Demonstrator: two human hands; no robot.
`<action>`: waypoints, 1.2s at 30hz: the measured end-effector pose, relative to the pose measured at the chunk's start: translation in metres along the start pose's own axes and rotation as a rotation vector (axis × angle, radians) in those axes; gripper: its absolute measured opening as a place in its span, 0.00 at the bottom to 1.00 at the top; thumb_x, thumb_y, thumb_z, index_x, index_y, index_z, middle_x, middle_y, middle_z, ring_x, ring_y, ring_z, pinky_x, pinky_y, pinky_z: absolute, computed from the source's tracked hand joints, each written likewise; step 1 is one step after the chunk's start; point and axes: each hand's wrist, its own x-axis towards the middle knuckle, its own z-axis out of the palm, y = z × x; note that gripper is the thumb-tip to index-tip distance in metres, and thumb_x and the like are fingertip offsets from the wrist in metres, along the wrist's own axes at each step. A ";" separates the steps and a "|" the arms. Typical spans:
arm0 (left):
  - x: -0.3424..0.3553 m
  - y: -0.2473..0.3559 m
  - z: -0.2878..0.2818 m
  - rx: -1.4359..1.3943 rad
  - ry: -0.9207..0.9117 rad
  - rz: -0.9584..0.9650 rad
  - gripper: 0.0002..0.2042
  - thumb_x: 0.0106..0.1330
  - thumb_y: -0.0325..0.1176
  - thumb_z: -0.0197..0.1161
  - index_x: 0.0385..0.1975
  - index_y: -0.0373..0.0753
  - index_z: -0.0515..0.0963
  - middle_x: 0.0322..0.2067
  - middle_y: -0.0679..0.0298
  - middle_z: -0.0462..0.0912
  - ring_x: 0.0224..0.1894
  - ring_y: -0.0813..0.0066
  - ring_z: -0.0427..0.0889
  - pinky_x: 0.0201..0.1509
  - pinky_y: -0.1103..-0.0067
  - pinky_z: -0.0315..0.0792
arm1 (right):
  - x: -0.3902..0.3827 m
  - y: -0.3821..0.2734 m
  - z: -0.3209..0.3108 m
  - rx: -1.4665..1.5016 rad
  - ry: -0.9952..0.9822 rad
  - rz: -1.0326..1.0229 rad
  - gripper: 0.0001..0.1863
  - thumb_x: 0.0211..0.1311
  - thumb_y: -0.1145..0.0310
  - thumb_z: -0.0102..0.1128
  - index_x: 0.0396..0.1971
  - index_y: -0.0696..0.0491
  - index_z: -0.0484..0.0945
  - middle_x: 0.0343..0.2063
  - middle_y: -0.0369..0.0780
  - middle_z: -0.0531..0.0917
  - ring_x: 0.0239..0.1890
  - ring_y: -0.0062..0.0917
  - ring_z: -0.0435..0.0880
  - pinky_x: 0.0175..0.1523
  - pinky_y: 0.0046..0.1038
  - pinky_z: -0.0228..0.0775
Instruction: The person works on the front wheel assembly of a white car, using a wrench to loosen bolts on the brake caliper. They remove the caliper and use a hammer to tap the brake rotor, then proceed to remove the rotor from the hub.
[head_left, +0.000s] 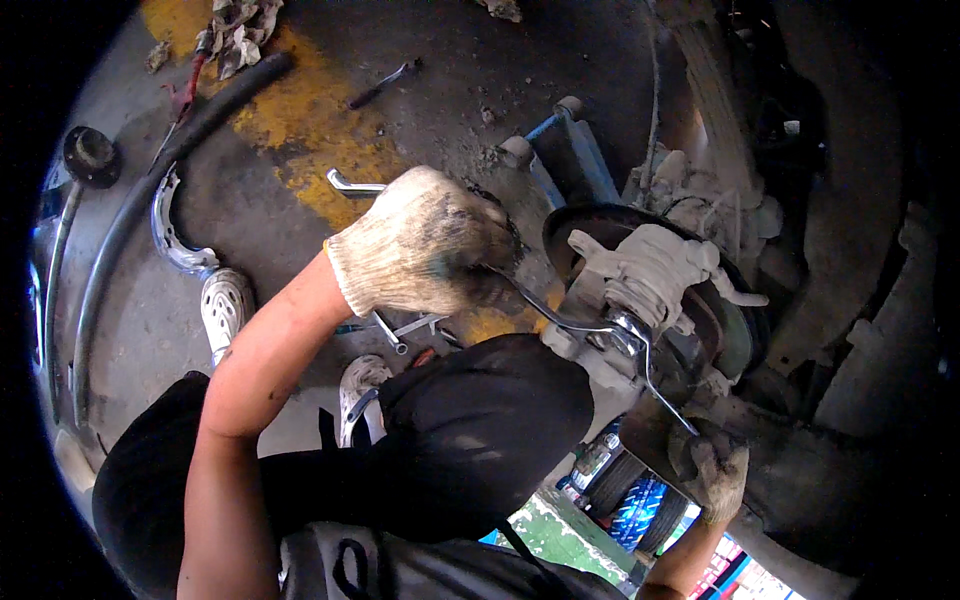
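Observation:
My left hand (430, 240), in a soiled off-white knit glove, is closed around a chrome wrench (540, 312). Its bent end reaches a bolt area below a dusty brake caliper (650, 265); a chrome end also sticks out past the glove's left side. At the lower right, my right hand (718, 470), gloved too, grips a second wrench (662, 392). That one's upper end meets the same spot, close to the first wrench's tip. The bolt itself is hidden by the wrench ends. Behind the caliper sits the brake disc (590, 225), partly covered.
A blue stand (575, 150) is beyond the hub. Loose wrenches (410, 328) lie on the floor beside my shoe (362, 390). A dark hose (120, 230), a ratchet-like tool (380, 85) and a rag (240, 35) lie farther left. My dark-clothed knee (490, 400) is below the left hand.

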 end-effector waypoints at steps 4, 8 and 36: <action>-0.006 -0.002 0.005 0.075 0.100 0.072 0.12 0.38 0.40 0.63 0.23 0.43 0.80 0.23 0.66 0.76 0.24 0.66 0.76 0.25 0.73 0.68 | -0.001 0.007 0.000 -0.127 0.029 -0.020 0.15 0.47 0.69 0.52 0.33 0.62 0.76 0.32 0.43 0.79 0.34 0.28 0.75 0.42 0.26 0.65; -0.006 0.000 0.006 0.087 0.115 0.104 0.13 0.36 0.40 0.63 0.25 0.44 0.80 0.23 0.67 0.76 0.24 0.67 0.76 0.24 0.74 0.68 | -0.004 0.002 0.000 -0.017 0.028 0.064 0.15 0.47 0.69 0.52 0.33 0.63 0.76 0.31 0.42 0.78 0.33 0.28 0.75 0.40 0.25 0.66; -0.013 0.008 0.009 0.101 0.132 -0.006 0.14 0.37 0.44 0.66 0.21 0.43 0.78 0.19 0.66 0.73 0.21 0.66 0.74 0.22 0.75 0.67 | -0.029 -0.007 0.005 -0.064 0.075 0.078 0.12 0.50 0.72 0.53 0.33 0.64 0.76 0.26 0.41 0.78 0.27 0.22 0.73 0.32 0.21 0.64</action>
